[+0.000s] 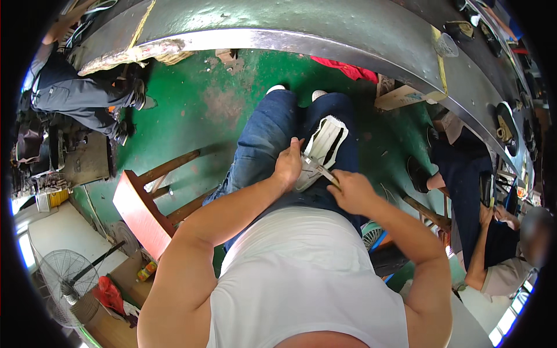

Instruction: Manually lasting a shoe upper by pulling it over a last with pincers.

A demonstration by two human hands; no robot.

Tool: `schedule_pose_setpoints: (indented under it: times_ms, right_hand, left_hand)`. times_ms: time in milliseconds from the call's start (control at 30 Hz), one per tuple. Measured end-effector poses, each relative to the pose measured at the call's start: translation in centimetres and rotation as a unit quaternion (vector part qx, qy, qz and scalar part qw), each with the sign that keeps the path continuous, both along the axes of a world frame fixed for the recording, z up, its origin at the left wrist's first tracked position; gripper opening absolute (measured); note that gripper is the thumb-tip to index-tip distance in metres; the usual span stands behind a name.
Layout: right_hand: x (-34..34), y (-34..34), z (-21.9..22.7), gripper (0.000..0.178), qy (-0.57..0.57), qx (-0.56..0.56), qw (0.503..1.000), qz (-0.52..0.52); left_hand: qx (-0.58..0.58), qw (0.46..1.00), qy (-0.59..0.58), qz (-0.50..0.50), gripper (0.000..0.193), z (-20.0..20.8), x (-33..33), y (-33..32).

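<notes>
With a red stool (pixel 139 210) at eight o'clock and the tabletop (pixel 278 20) at twelve, my left hand (pixel 289 165) grips a white, black-striped shoe upper (pixel 326 138), my right hand (pixel 352 191) a metal tool (pixel 320 169).

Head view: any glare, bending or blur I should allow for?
Head view, top: glare on the bench, which bends into an arc; head view, lower right: washed-out window; head view, right side: a co-worker's head blurred; head view, centre: left hand and right hand fairly sharp.
</notes>
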State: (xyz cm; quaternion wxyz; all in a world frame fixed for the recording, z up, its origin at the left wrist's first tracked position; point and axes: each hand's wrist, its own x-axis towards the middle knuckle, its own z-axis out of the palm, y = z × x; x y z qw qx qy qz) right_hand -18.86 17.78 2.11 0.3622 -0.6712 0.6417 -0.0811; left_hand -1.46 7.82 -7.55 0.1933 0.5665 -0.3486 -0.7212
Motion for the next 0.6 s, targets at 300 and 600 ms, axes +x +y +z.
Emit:
schedule_pose_setpoints:
  times_ms: [300,600]
  right_hand:
    - [-1.5,-0.2,1.5,0.043,0.085,-0.171,0.982,-0.016]
    - [-3.6,1.3,-2.6,0.024,0.091,-0.085,0.989,-0.085]
  left_hand:
    - [-0.32,0.927,-0.144,-0.132,0.05,2.1,0.4,-0.2]
    - [-0.523,0.773,-0.148,-0.328,0.051,2.6,1.2,-0.4]
